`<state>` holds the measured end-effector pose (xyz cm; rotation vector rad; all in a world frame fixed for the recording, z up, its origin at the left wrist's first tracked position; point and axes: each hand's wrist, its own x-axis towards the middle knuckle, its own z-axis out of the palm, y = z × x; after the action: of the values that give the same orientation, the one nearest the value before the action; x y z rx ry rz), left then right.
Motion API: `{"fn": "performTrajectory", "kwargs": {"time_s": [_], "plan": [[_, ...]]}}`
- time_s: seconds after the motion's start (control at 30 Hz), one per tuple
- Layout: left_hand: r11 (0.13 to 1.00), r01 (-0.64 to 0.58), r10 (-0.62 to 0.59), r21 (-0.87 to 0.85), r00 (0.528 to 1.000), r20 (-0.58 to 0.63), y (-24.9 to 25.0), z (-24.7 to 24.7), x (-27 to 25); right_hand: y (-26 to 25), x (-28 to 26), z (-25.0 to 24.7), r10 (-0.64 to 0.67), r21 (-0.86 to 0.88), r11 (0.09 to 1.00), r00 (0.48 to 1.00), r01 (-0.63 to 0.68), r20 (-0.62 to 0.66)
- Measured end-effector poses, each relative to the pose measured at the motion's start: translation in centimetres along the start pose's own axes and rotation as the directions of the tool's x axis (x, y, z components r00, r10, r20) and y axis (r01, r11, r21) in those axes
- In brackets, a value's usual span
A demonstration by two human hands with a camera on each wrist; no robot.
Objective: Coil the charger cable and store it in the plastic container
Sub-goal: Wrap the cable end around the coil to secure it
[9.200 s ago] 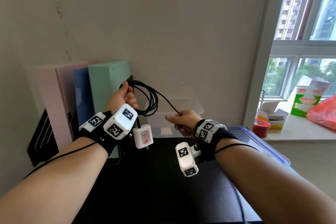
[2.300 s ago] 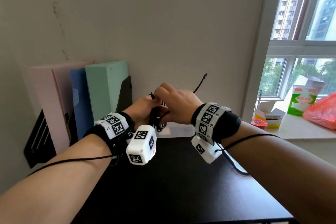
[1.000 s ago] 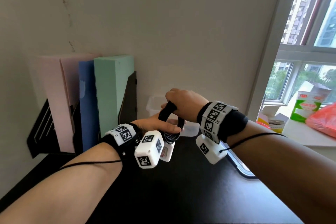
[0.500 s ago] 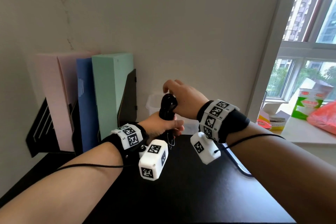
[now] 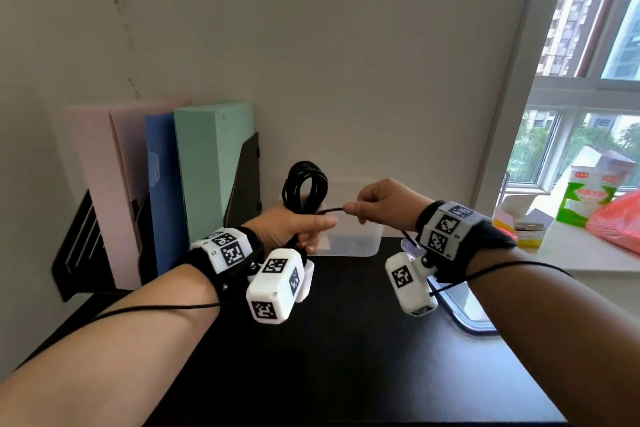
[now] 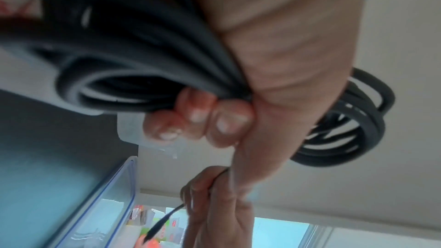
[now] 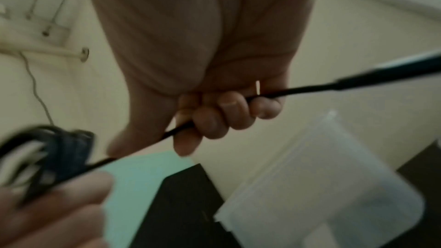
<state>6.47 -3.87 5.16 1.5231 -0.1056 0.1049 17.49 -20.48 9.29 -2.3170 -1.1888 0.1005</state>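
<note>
Left hand [image 5: 294,225] gripping the coiled charger cable [image 5: 304,184], right hand [image 5: 381,204] pinching its loose end, plastic container [image 5: 349,239] at the tabletop's [image 5: 346,340] back edge

Home desk [image 5: 346,374], folders [image 5: 207,166], window [image 5: 588,97]

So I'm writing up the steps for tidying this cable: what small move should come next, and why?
Probably wind the loose tail once more around the middle of the coil. The left hand grips the bundled charger cable, while the right hand pinches a short free end pulled out sideways. Left loose, the coil would likely spring open before reaching the plastic container behind.
</note>
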Motion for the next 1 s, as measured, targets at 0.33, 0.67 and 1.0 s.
{"fn": "performTrajectory", "kwargs": {"time_s": [0.33, 0.67, 1.0], "plan": [[0.560, 0.184, -0.123, 0.808, 0.983, -0.138, 0.6, 2.1, 1.9, -5.5, 1.9, -2.0, -0.036, -0.379, 0.925, 0.999, 0.023, -0.029], [0.866, 0.303, -0.164, 0.398, 0.924, -0.346, 1.3, -1.2, 1.9, -6.9, -1.3, 1.9, -0.301, -0.398, 0.900, 0.913, 0.177, -0.275], [0.961, 0.146, -0.096, -0.236, 0.973, 0.210, 1.1, -0.3, 0.8, -4.5, -1.8, 3.4, -0.301, -0.249, 0.946, 0.841, 0.206, -0.449]]}}
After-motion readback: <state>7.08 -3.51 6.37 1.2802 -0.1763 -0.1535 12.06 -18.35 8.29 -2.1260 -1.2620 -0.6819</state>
